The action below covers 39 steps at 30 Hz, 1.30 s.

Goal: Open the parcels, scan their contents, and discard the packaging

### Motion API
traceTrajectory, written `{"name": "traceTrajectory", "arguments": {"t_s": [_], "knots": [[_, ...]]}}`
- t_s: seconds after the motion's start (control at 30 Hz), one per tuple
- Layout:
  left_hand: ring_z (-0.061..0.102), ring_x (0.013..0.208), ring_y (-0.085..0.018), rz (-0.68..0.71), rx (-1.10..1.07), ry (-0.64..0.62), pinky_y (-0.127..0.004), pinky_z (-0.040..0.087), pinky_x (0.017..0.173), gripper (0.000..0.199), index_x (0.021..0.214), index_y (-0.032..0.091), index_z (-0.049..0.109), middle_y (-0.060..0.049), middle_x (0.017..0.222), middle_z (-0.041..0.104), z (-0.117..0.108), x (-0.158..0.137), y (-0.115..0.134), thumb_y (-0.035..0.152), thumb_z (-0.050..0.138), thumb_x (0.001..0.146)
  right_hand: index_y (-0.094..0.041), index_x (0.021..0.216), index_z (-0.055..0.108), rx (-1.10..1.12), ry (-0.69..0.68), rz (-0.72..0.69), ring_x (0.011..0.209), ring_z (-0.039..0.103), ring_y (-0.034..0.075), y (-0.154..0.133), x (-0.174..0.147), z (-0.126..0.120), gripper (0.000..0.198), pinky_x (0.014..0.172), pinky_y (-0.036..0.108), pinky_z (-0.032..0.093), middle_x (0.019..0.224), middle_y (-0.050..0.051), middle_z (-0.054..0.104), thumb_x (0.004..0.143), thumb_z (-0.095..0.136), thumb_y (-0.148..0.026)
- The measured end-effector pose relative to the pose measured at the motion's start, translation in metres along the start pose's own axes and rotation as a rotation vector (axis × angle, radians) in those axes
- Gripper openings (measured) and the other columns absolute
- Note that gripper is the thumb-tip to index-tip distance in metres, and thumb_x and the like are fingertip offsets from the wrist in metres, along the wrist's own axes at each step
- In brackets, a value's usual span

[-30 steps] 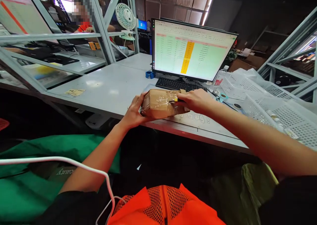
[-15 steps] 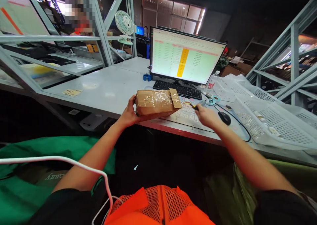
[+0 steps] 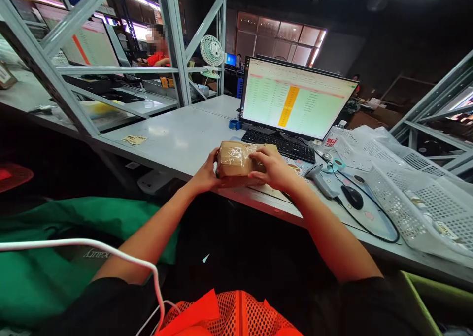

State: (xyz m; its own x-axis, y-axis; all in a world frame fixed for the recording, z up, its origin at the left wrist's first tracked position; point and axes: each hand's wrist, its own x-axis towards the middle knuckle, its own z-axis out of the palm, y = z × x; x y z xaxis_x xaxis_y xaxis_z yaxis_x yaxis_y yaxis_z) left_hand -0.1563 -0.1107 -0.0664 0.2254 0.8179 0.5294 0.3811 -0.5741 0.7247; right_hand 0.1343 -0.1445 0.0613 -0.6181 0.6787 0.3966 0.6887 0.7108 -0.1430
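Note:
A small brown cardboard parcel (image 3: 233, 161) wrapped in clear tape rests at the front edge of the grey table (image 3: 177, 139). My left hand (image 3: 208, 172) grips its left end. My right hand (image 3: 274, 168) lies over its right end, fingers curled on the top flap. The yellow-handled cutter seen earlier is not in my right hand now, and I cannot tell where it lies.
Behind the parcel stand a monitor (image 3: 295, 98) with a spreadsheet and a black keyboard (image 3: 281, 146). A barcode scanner (image 3: 320, 179), a mouse (image 3: 352, 196) and white perforated baskets (image 3: 417, 198) lie to the right. Green sacks (image 3: 55, 257) sit low left. Another person sits behind the metal racking (image 3: 173, 35).
My right hand held a yellow-handled cutter against the parcel, carried it off to the right of the parcel, then came back empty onto the parcel's right end. The left hand kept its grip.

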Motion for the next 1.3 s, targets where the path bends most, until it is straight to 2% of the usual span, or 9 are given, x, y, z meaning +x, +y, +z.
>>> {"name": "traceTrajectory", "arguments": {"t_s": [0.23,0.37,0.57,0.67,0.77,0.83,0.93,1.1,1.3], "knots": [[0.057,0.141,-0.040,-0.072,0.030,0.013,-0.055,0.046,0.120,0.122,0.164,0.016,0.019,-0.023,0.152,0.056,-0.003,-0.005,-0.008,0.053,0.090,0.072,-0.017,0.120,0.064,-0.179,-0.188,0.040,0.116,0.060,0.032,-0.028,0.035,0.011,0.040,0.101,0.043,0.043,0.122,0.013,0.071,0.090,0.083,-0.034],[0.067,0.129,-0.037,-0.167,-0.026,0.035,-0.050,0.056,0.109,0.106,0.160,0.017,0.028,-0.020,0.143,0.065,0.001,0.003,-0.022,0.054,0.083,0.077,-0.016,0.121,0.065,-0.335,-0.085,0.037,0.110,0.059,0.031,-0.036,0.029,0.046,0.018,0.095,0.041,0.037,0.115,0.014,0.073,0.105,0.056,-0.020],[0.070,0.122,-0.038,-0.202,-0.005,-0.027,-0.053,0.058,0.104,0.119,0.163,0.014,0.024,-0.021,0.139,0.067,0.000,0.014,-0.030,0.050,0.086,0.069,-0.021,0.112,0.070,-0.431,0.059,0.166,0.102,0.055,0.031,-0.038,-0.002,0.097,0.026,0.086,0.041,0.034,0.106,0.013,0.072,0.108,0.045,-0.017],[0.060,0.137,-0.042,-0.133,0.098,-0.114,-0.057,0.054,0.112,0.119,0.162,0.017,0.035,-0.022,0.151,0.058,-0.032,0.013,-0.010,0.056,0.090,0.064,-0.019,0.114,0.070,-0.413,0.061,0.192,0.102,0.055,0.030,-0.039,-0.003,0.095,0.026,0.086,0.041,0.035,0.107,0.014,0.071,0.105,0.046,-0.013],[0.051,0.148,-0.036,0.022,0.133,-0.009,-0.053,0.048,0.120,0.079,0.151,0.023,0.054,-0.015,0.163,0.048,-0.065,0.026,0.037,0.061,0.074,0.086,-0.017,0.118,0.068,-0.376,0.039,0.194,0.102,0.055,0.030,-0.041,-0.001,0.089,0.026,0.087,0.041,0.035,0.108,0.014,0.071,0.103,0.048,-0.011],[0.054,0.144,-0.032,0.158,0.220,0.051,-0.049,0.047,0.120,0.057,0.144,0.023,0.062,-0.012,0.156,0.056,-0.068,0.048,0.073,0.055,0.063,0.097,-0.016,0.116,0.068,-0.365,0.032,0.194,0.103,0.055,0.030,-0.042,0.000,0.087,0.024,0.088,0.040,0.036,0.109,0.014,0.071,0.102,0.051,-0.012],[0.063,0.131,-0.035,0.152,0.521,-0.174,-0.049,0.048,0.114,0.059,0.138,0.021,0.070,-0.013,0.140,0.069,-0.047,0.101,0.105,0.051,0.075,0.087,-0.018,0.112,0.068,-0.371,0.044,0.203,0.104,0.054,0.031,-0.045,-0.002,0.084,0.022,0.089,0.040,0.036,0.110,0.014,0.070,0.099,0.052,-0.010],[0.071,0.098,-0.036,-0.157,0.746,-0.600,-0.042,0.054,0.092,0.054,0.105,0.022,0.086,-0.014,0.097,0.081,-0.019,0.173,0.098,0.050,0.091,0.059,-0.021,0.106,0.067,-0.291,0.066,0.192,0.115,0.053,0.032,-0.049,-0.006,0.073,0.018,0.102,0.043,0.039,0.121,0.013,0.068,0.095,0.056,-0.011],[0.071,0.094,-0.037,-0.041,0.822,-0.585,-0.043,0.050,0.093,0.019,0.080,0.018,0.084,-0.018,0.083,0.077,-0.005,0.151,0.104,0.035,0.075,0.075,-0.021,0.107,0.064,-0.129,0.039,0.208,0.130,0.054,0.030,-0.047,-0.014,0.066,0.032,0.111,0.042,0.041,0.142,0.013,0.065,0.086,0.053,0.000]]}}
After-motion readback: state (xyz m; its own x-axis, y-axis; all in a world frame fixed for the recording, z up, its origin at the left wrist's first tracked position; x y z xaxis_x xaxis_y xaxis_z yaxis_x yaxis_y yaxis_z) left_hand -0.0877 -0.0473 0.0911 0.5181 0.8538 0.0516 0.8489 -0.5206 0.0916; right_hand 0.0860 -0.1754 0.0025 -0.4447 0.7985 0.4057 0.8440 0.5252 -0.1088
